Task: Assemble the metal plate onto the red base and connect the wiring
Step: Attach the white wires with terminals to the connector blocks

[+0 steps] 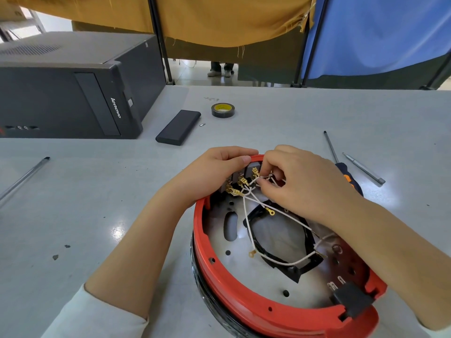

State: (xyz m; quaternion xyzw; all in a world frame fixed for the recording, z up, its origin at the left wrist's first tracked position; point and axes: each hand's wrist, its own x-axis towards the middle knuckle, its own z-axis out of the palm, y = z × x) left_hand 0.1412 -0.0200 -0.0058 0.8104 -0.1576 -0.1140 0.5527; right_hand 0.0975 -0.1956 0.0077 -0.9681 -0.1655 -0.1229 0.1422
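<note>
Head view. The red base (244, 301) sits on a pale grey table (85, 191), near its front edge, with the metal plate (244, 272) lying inside it. White wires (275, 261) with brass ends loop across the plate. The left hand (214, 172) grips the base's far rim, fingers curled over it. The right hand (300, 181) pinches a wire at the far rim, fingertips together.

Surface: a dark computer case (73, 89) far left, a black slab (179, 126), a tape roll (222, 110), a screwdriver (339, 164) to the right (handle partly hidden). Room: mustard (219, 18) and blue (378, 32) curtains hang behind the table.
</note>
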